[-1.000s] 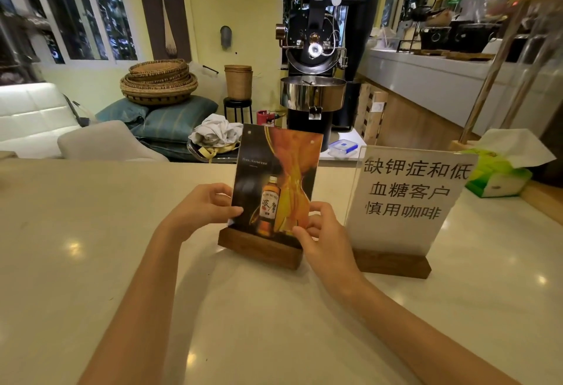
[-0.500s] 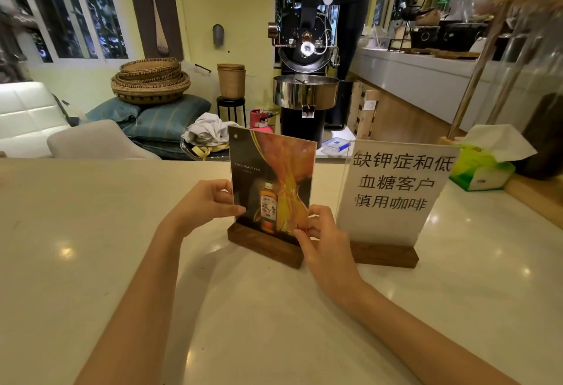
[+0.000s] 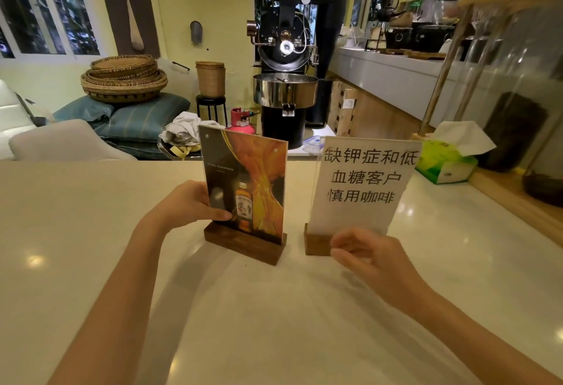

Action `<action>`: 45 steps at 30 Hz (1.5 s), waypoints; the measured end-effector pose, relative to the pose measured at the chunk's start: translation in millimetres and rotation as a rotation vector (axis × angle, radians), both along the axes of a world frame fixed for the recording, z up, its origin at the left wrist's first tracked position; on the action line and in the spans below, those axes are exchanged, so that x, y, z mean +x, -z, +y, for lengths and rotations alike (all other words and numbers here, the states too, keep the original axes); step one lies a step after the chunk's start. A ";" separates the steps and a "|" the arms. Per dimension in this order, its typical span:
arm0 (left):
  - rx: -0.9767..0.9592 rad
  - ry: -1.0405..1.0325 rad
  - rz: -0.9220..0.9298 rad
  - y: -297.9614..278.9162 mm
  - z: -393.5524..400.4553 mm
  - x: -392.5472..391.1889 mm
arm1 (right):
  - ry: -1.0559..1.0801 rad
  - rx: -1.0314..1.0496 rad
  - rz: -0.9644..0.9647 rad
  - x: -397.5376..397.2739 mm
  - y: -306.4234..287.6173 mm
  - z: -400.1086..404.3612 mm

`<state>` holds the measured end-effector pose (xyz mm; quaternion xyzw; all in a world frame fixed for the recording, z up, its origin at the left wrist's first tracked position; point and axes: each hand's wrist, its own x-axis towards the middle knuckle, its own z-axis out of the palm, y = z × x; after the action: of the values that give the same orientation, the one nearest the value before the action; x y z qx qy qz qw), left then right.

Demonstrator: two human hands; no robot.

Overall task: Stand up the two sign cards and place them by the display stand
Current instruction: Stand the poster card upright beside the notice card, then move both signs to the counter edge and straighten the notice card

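Just two bare forearms, no sleeves, watch, rings or gloves anywhere. Left hand (image 3: 185, 202) and right hand (image 3: 370, 258) with short, unpainted nails, slim wrists.

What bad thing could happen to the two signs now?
The left hand pinches only one edge of the bottle sign; a push might tip it over on its narrow wooden base. The right hand hovers close to the white sign and could bump it towards the tissue box.
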<state>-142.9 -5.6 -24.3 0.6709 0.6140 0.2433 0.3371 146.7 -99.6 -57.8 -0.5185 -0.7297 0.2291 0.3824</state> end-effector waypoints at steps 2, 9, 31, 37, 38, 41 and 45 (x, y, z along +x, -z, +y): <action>-0.007 -0.005 0.029 -1.5 -0.5 4.8 | 0.118 0.005 0.055 25.8 1.1 -3.1; -0.016 -0.039 0.024 0.1 -2.9 9.8 | 0.401 -0.122 0.160 70.3 7.9 16.2; 0.414 -0.220 0.082 41.0 -19.2 56.5 | 0.286 -0.077 0.083 96.8 -1.1 15.2; 0.403 -0.129 0.042 39.4 -5.8 99.8 | 0.378 -0.046 0.017 129.7 -1.1 5.2; 0.398 -0.112 0.035 39.2 -3.1 108.2 | 0.391 -0.047 0.021 135.6 -1.6 3.4; 0.386 -0.062 0.019 39.5 6.3 133.9 | 0.424 -0.054 0.025 153.8 -2.1 -1.8; 0.391 -0.002 -0.005 39.5 19.8 167.4 | 0.485 -0.059 0.026 179.4 -5.1 -7.1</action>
<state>24.5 14.2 -63.8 0.7224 0.5548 0.3601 0.2018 326.2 -106.7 -52.8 -0.6865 -0.5718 0.1584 0.4203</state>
